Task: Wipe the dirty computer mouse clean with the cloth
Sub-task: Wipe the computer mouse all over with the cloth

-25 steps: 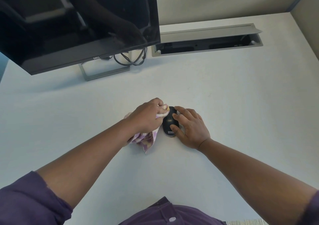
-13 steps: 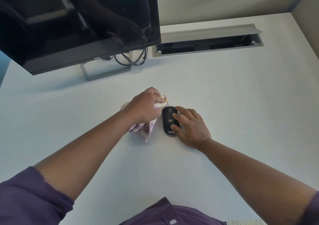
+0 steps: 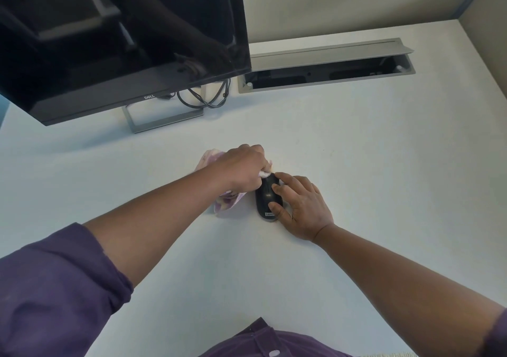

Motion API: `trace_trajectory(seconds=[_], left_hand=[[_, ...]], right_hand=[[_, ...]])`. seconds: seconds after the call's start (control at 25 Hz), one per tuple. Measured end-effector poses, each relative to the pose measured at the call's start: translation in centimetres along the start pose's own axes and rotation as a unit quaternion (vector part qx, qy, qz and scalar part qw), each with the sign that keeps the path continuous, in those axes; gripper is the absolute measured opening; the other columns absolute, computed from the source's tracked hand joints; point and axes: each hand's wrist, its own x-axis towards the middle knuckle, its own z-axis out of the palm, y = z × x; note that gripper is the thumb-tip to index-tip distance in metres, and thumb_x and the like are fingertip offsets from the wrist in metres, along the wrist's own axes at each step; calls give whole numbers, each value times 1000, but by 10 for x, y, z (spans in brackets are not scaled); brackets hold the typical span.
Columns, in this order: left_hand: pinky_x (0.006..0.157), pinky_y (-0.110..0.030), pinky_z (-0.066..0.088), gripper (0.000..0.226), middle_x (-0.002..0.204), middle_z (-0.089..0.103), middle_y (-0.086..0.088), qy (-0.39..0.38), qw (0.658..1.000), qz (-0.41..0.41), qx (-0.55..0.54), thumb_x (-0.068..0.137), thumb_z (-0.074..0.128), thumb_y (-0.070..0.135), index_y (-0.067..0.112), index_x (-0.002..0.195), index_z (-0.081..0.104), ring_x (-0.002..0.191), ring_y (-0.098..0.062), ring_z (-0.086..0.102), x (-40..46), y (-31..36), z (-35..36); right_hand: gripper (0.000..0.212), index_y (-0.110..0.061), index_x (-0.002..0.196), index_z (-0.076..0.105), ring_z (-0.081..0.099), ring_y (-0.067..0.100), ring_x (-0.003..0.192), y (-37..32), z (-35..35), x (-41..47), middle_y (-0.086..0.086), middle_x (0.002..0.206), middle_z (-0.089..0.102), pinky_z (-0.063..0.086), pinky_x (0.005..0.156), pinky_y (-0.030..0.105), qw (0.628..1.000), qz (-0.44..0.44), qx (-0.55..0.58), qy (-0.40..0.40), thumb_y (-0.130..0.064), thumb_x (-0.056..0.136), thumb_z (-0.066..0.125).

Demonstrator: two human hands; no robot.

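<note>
A black computer mouse point(image 3: 265, 199) lies on the white desk point(image 3: 356, 164) in the middle of the view. My right hand point(image 3: 300, 206) grips it from the right, thumb on its near end and fingers on its top. My left hand point(image 3: 242, 169) is closed on a bunched pink and white cloth point(image 3: 226, 201) and presses a white fold of it against the mouse's far left end. Part of the cloth is hidden under that hand.
A black monitor point(image 3: 118, 38) on a grey stand point(image 3: 162, 119) fills the upper left, with looped cables point(image 3: 203, 99) behind it. An open cable tray point(image 3: 326, 74) is set into the desk at the back. Partition walls close the back and right.
My left hand swept the cloth away from the mouse toward the far side, then brought it back onto the mouse's far end. My right hand stayed on the mouse.
</note>
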Motion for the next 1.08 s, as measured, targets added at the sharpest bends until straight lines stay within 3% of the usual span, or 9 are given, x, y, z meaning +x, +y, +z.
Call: trace_trajectory(seconds=[0.2,0.32,0.52,0.68,0.8,0.92,1.08], left_hand=[[83,-43,49,18,117,51,-1,47,998,-35,-20,84,57,10,27,81,61,105,-27,50,-9,4,18],[82,-37,45,15,118,48,2,49,997,-43,-46,84,60,14,27,87,65,104,-23,50,-15,2,25],[82,-40,52,24,112,47,9,5,999,-23,-49,79,60,16,24,95,76,94,-20,59,-28,-2,20],[81,-36,46,32,118,52,10,77,995,-38,-47,82,62,18,30,108,76,101,-18,56,-19,-2,-1],[78,-37,38,36,124,50,9,56,998,-3,36,87,58,13,33,112,73,107,-23,49,-8,10,-7],[81,-41,44,31,121,52,4,29,986,49,156,88,57,11,29,108,73,103,-25,48,-4,22,-7],[80,-42,47,29,121,52,1,39,973,81,212,89,56,11,27,105,75,100,-26,48,-7,26,-6]], right_hand=[[40,-19,122,60,52,36,115,-1,0,1,5,145,56,49,92,48,1000,0,1,5,-50,98,50],[39,-19,122,59,53,36,114,-1,1,0,5,144,56,50,91,48,1000,-4,-1,10,-50,98,51],[40,-19,123,61,53,36,115,0,1,0,6,144,57,49,92,47,1000,-2,-1,10,-49,98,52],[40,-20,124,59,52,35,116,0,0,0,5,146,56,48,95,47,1000,-1,-4,4,-50,98,51],[40,-19,124,60,52,36,115,-1,0,0,5,145,56,48,94,47,1000,-1,-1,0,-50,99,51],[42,-17,123,61,53,36,114,-2,-2,0,4,144,57,49,93,47,1000,-3,0,1,-49,99,50],[42,-17,123,61,53,37,113,-2,-2,0,5,144,57,49,92,47,1000,-4,-1,3,-48,98,50]])
